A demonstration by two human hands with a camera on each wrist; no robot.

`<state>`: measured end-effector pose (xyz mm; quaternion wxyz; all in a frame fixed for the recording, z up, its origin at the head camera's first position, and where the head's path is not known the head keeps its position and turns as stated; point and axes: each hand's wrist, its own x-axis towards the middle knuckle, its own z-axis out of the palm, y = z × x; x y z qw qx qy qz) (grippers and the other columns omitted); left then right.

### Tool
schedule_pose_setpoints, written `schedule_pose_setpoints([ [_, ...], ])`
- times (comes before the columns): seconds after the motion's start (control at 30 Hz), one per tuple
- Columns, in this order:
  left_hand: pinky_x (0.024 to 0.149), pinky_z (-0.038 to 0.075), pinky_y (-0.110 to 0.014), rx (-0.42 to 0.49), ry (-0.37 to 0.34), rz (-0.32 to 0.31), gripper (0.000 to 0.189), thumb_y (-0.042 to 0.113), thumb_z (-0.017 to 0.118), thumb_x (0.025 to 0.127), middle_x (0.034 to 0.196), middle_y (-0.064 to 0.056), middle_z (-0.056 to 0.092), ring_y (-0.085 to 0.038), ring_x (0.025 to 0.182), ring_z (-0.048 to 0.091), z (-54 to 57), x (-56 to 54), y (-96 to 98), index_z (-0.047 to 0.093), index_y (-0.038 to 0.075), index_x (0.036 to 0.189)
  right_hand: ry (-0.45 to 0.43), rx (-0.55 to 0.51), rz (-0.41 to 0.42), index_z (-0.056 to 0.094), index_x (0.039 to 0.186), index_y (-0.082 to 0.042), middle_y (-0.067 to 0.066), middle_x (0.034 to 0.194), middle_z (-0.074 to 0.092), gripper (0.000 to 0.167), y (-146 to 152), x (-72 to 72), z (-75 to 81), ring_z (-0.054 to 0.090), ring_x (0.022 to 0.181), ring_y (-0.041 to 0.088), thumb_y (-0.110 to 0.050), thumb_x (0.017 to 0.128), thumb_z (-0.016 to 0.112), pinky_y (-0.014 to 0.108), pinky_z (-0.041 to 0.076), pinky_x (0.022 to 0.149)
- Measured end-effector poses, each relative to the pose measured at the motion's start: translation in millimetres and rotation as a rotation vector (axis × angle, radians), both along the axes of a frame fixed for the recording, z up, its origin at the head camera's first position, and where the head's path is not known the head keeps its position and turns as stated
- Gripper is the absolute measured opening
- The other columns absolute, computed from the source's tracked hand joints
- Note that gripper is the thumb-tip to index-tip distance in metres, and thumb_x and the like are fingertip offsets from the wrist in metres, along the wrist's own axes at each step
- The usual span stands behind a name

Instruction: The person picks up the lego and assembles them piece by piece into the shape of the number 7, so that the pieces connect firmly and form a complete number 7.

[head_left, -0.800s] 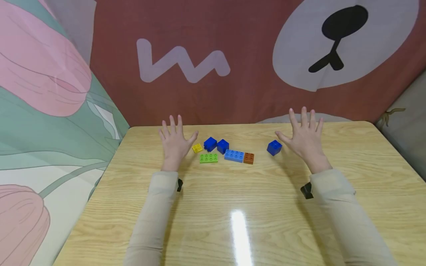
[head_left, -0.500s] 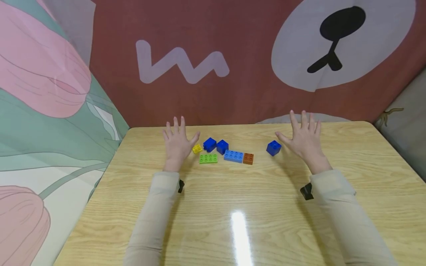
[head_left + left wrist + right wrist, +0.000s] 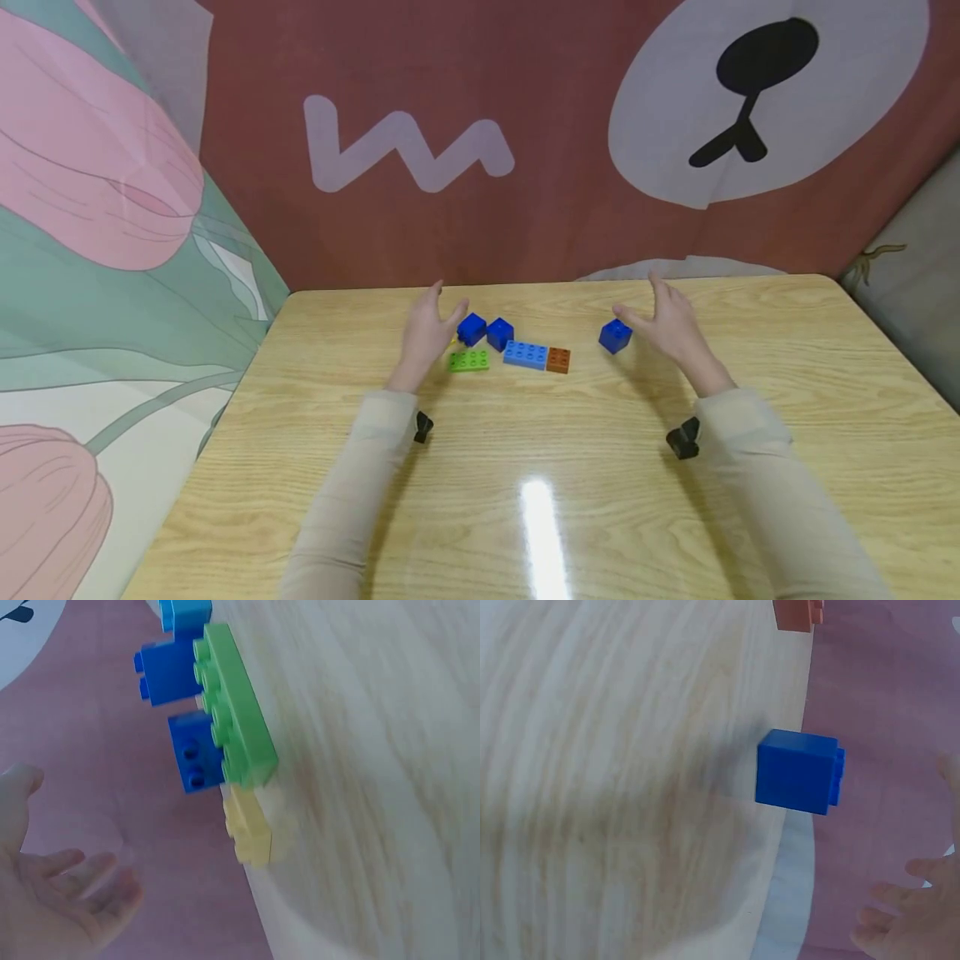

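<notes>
My left hand (image 3: 426, 337) hovers beside the left group of toy building bricks, holding nothing, its thumb apart from loosely bent fingers. It mostly hides a yellow brick (image 3: 251, 829), which shows plainly in the left wrist view. Just right of it are two dark blue bricks (image 3: 472, 330), with a green brick (image 3: 468, 361) in front. A light blue brick (image 3: 525, 355) lies end to end with a brown brick (image 3: 558, 360). My right hand (image 3: 669, 327) is likewise bare, its thumb overlapping the top of a lone dark blue brick (image 3: 616, 337) in the head view.
The bricks lie towards the far edge of a wood-grain table (image 3: 480, 467). A reddish-brown cloth (image 3: 555, 192) with a printed bear muzzle hangs right behind that edge. At the left is a flower-print cloth (image 3: 97, 317).
Both hands have turned inward, and their spread fingers have drawn together. The left hand has shifted right, over the yellow brick. No brick has visibly been moved.
</notes>
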<state>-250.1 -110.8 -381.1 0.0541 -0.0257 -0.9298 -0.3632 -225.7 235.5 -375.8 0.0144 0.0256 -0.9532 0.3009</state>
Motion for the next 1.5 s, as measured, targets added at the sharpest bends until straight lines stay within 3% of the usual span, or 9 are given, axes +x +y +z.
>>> schedule_pose_setpoints([
  [0.13,0.106,0.045,-0.046,0.095,-0.04,-0.045,0.063,0.041,0.054,0.096,0.145,-0.016,0.046,-0.034,0.13,0.048,-3.6,0.0,6.0,0.037,0.004,0.145,-0.056,-0.064,0.014,0.008,0.151,0.007,0.036,0.151,0.02,0.093,-2.5,-0.6,-2.8,0.021,0.138,0.054,-0.05,0.093,0.054,0.067,0.024,0.11],
  [0.4,0.095,0.052,-0.042,0.148,-0.106,-0.115,0.054,0.033,0.058,0.095,0.139,-0.017,0.052,-0.032,0.119,0.057,-9.6,3.6,19.0,0.048,0.002,0.138,-0.114,-0.113,0.029,0.018,0.149,0.007,0.036,0.147,0.029,0.083,-5.2,-3.0,-17.5,0.028,0.135,0.052,-0.039,0.094,0.059,0.063,0.032,0.108],
  [0.73,0.089,0.053,-0.037,0.108,-0.16,-0.19,0.053,0.034,0.062,0.093,0.135,-0.014,0.057,-0.026,0.107,0.059,-14.9,3.0,28.7,0.051,0.004,0.136,-0.154,-0.16,0.033,0.029,0.145,0.007,0.033,0.143,0.037,0.07,-6.6,-1.4,-29.2,0.039,0.129,0.048,-0.029,0.094,0.061,0.058,0.04,0.104],
  [1.0,0.093,0.053,-0.036,0.071,-0.186,-0.207,0.055,0.029,0.068,0.089,0.136,-0.011,0.057,-0.025,0.111,0.059,-19.3,-0.3,33.7,0.052,0.005,0.136,-0.149,-0.156,0.037,0.04,0.137,0.009,0.033,0.133,0.047,0.059,-5.0,-1.6,-33.9,0.05,0.119,0.046,-0.024,0.093,0.061,0.052,0.048,0.096],
  [1.33,0.085,0.054,-0.032,0.026,-0.194,-0.224,0.051,0.023,0.069,0.088,0.131,-0.013,0.059,-0.023,0.102,0.06,-24.2,-3.1,34.7,0.054,0.005,0.134,-0.161,-0.119,0.044,0.044,0.125,0.012,0.034,0.118,0.054,0.052,-5.3,-1.1,-34.1,0.055,0.107,0.043,-0.02,0.09,0.065,0.042,0.052,0.082],
  [1.5,0.084,0.054,-0.031,0.02,-0.202,-0.228,0.05,0.023,0.069,0.088,0.13,-0.013,0.06,-0.022,0.1,0.06,-25.2,-5.3,36.1,0.055,0.005,0.133,-0.165,-0.122,0.048,0.043,0.125,0.012,0.035,0.119,0.053,0.052,-5.1,-1.7,-33.7,0.054,0.108,0.044,-0.02,0.09,0.064,0.04,0.053,0.08],
])
